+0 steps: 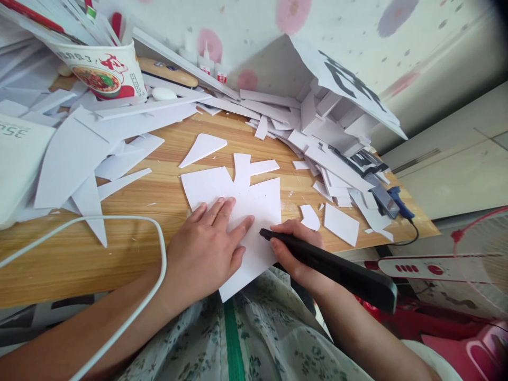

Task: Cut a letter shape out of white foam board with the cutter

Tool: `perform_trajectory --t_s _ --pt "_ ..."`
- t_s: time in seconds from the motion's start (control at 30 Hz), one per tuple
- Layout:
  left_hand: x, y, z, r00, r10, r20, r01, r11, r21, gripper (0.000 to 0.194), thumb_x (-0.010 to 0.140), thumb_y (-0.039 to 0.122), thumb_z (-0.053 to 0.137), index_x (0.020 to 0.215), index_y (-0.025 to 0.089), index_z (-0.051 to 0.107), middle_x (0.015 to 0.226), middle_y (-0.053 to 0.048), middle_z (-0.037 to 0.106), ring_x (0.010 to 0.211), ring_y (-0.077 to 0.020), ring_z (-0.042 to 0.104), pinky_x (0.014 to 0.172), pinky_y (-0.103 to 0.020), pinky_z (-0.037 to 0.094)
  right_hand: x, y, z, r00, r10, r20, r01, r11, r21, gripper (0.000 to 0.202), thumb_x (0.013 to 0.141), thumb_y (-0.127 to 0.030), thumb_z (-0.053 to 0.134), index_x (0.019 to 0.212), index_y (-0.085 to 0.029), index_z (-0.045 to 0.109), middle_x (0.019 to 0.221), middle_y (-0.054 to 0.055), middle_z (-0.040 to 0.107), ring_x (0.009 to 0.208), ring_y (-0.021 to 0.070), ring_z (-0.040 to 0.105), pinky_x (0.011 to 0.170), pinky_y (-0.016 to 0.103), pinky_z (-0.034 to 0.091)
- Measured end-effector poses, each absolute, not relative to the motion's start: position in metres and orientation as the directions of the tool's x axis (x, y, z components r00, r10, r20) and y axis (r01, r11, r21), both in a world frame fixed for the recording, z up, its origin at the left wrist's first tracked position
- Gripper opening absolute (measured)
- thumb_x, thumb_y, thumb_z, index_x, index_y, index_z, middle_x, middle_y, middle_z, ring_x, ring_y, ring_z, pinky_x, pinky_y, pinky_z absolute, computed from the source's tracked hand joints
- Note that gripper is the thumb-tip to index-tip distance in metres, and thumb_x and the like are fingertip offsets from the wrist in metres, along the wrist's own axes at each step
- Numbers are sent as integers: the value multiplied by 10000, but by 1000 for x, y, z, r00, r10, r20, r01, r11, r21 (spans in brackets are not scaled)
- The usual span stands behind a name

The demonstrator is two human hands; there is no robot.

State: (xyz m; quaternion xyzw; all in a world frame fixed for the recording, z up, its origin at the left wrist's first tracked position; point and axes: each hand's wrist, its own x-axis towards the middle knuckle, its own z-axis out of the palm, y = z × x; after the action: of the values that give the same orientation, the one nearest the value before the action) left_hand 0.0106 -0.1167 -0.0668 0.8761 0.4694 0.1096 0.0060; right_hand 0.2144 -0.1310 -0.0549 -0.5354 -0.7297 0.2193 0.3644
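My left hand (208, 246) lies flat with fingers spread on a white foam board sheet (262, 203), pressing it against the wooden table. The sheet has angular notches along its far edge, and its near corner juts over the table edge. My right hand (296, 246) grips a long black utility knife (329, 264). Its narrow tip rests at or just above the sheet, right of my left thumb and index finger; the blade itself is too small to make out. Beyond the sheet are a narrow white strip (264, 168) and a triangular white offcut (203, 148).
White board scraps (71, 153) pile up at the left, beside a paper noodle cup (105, 71) full of strips. A white cable (156, 227) arcs over my left forearm. At the right stand a box-like board structure (329, 108), more offcuts and a blue glue gun (399, 201).
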Motion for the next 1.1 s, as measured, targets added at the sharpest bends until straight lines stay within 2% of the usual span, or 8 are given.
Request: perform_trajectory --t_s 0.47,0.87,1.1 --pt "12 -116 -62 544 825 155 824 -560 87 453 884 327 531 1328 243 556 1455 -187 451 1324 -376 439 1062 -552 343 225 -146 -57 -210 937 280 604 349 -716 119 793 -168 607 890 -233 628 712 -13 640 610 137 597 566 254 458" --pt "12 -116 -61 561 810 168 819 -573 29 462 875 257 524 1333 217 562 1439 -227 457 1296 -402 469 1035 -569 371 238 -168 -66 -226 910 348 568 413 -712 189 773 -151 612 926 -262 596 705 -15 606 575 143 570 544 266 430" --pt "13 -117 -58 557 818 147 828 -560 -21 477 877 261 522 1353 238 546 1449 -204 456 1309 -376 462 1038 -552 376 241 -181 -76 -264 884 386 542 467 -698 162 765 -151 587 888 -253 616 743 15 636 657 180 616 608 298 487"
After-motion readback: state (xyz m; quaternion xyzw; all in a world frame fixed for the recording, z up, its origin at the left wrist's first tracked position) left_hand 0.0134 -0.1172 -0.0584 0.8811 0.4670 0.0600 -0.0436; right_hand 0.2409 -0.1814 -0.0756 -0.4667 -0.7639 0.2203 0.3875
